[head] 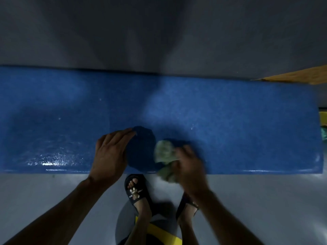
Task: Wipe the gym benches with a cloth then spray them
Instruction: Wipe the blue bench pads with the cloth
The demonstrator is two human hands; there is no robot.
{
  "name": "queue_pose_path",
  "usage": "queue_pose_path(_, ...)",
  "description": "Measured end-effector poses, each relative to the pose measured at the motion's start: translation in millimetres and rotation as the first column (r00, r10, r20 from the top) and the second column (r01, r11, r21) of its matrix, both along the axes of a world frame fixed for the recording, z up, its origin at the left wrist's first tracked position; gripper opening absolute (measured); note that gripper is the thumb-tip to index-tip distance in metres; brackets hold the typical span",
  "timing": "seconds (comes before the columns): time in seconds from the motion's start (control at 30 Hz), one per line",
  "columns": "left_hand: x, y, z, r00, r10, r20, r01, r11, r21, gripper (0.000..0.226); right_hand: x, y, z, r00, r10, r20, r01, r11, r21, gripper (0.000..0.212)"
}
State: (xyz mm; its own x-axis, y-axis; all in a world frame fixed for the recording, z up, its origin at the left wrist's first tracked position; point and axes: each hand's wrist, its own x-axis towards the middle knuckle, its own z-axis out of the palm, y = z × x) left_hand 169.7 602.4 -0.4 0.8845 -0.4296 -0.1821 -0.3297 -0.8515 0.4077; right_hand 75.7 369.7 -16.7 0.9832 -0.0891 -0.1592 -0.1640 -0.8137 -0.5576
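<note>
Head view: blue bench [230,121] spans the frame from 9 to 3 o'clock. Left hand [109,154] lies flat on the pad near its front edge, fingers straight, likely bracing the body. Right hand [190,167], motion-blurred, grips a bunched greenish cloth [164,154] at 5 o'clock, pressed to the pad to scrub. Wet sheen at 8 o'clock. No spray bottle visible. 2 sandalled feet below

Blue bench [230,124] looks speckled, glossy where wet; crumpled green cloth [164,152]; smooth grey floor [53,191]
</note>
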Motion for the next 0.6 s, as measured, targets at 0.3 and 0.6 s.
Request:
queue_pose_path(0.3, 4.8, 7.3, -17.3, 1.000, -0.026, -0.016, 0.026, 0.999, 0.028, 0.070, -53.0, -97.3, 2.9, 0.785, -0.619, 0.032, 0.596, 0.740, -0.311, 0.035)
queue_pose_path(0.6, 6.6, 8.2, -15.1, 0.999, -0.009, -0.036, 0.010, 0.999, 0.033, 0.064, 4.7, 123.9, 0.3, 0.989, -0.048, -0.141, 0.044, 0.999, -0.028, 0.025)
